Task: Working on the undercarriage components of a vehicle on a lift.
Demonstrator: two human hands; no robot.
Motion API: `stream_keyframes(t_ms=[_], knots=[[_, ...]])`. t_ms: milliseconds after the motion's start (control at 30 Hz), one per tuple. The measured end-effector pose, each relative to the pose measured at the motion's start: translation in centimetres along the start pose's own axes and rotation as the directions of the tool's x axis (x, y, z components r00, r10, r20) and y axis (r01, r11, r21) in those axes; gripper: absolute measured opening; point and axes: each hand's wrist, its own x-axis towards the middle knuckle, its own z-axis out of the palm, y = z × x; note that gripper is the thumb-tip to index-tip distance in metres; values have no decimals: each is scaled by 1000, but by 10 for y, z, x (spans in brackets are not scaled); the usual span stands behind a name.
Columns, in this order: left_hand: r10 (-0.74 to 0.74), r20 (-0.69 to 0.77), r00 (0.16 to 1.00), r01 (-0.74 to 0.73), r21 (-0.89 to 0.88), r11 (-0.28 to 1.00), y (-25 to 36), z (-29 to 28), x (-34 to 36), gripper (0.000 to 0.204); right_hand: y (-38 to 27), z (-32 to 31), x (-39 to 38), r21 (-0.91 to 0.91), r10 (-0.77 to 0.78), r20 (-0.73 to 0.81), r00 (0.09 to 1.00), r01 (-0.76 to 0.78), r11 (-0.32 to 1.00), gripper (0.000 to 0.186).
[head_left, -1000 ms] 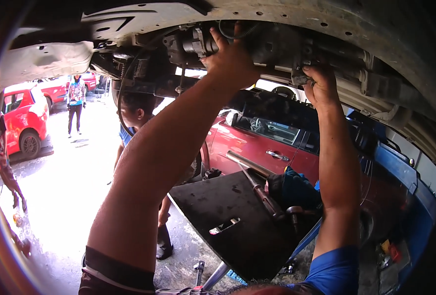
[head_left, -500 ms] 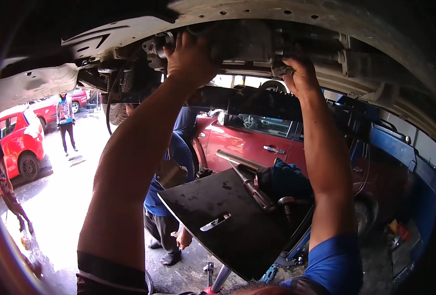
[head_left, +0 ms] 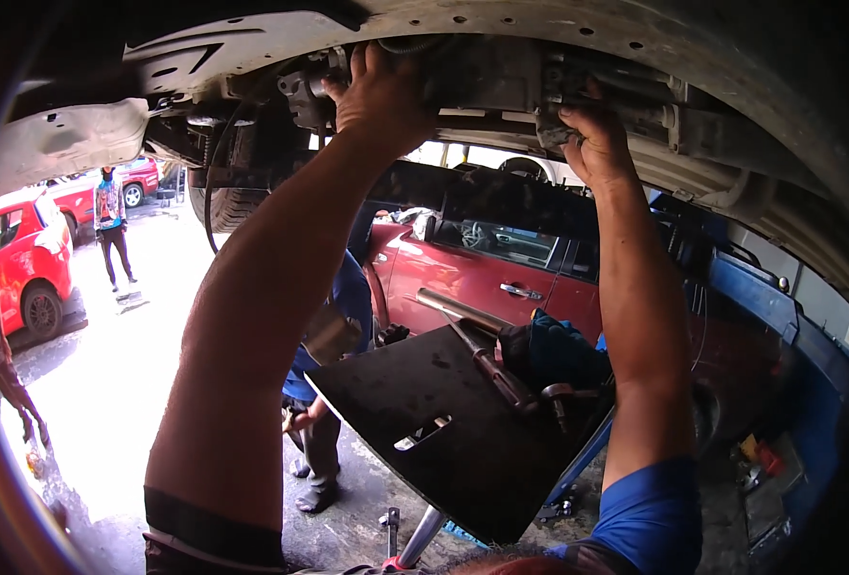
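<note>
Broadest, a stained grey workshop floor [head_left: 357, 508], glaring white with daylight at left. Overhead, across the whole top, the underbody [head_left: 520, 21] of a raised vehicle, with round holes along a pale panel. Behind the work, a dark red car [head_left: 444, 278], side-on; off to the left, in the brightness, a lighter red car [head_left: 32, 254]. At right, a blue steel beam [head_left: 755, 297], slanting downward. Beyond the left arm, a co-worker in a blue shirt [head_left: 353, 297], largely hidden; farther off, near the lighter car, a standing person [head_left: 111, 230]. Below the hands, a black slotted tabletop [head_left: 396, 383], smudged, on a metal post [head_left: 424, 532].

From the lower edge, both bare arms reaching overhead: left slanting up and inward, right nearly upright. Between the hands, against the underbody, a dark metal housing [head_left: 492, 86], partly in shadow. At the tabletop's far side, a metal tube [head_left: 463, 311] and a bundled teal cloth [head_left: 559, 345].

Left hand [head_left: 381, 105]: fingers spread upward against the housing's left part, unclenched, some fingertips lost in shadow. Right hand [head_left: 599, 144]: thumb and bent fingers grasping a metal lug [head_left: 551, 129] at the housing's lower right; firmness impossible to tell.
</note>
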Motion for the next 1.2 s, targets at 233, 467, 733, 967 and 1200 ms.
stream_keyframes(t_ms=[233,467,733,967,1200], knots=[[-7,24,1000,6,29,1000,3,5,4,75,2,-7,2,-76,-49,18,999,50,996,44],[0,133,991,-4,34,999,0,-12,6,81,-2,8,-5,-35,-95,90,991,98,995,44],[-14,96,995,12,21,1000,5,-17,6,68,-12,25,-13,-27,8,46,999,-7,1000,41],[34,160,987,-22,-76,997,-5,-19,15,69,-19,37,-19,-113,-121,-10,993,119,986,44],[32,44,999,-28,-106,994,0,-7,-1,63,-38,51,-14,-210,162,-194,967,-203,957,32]])
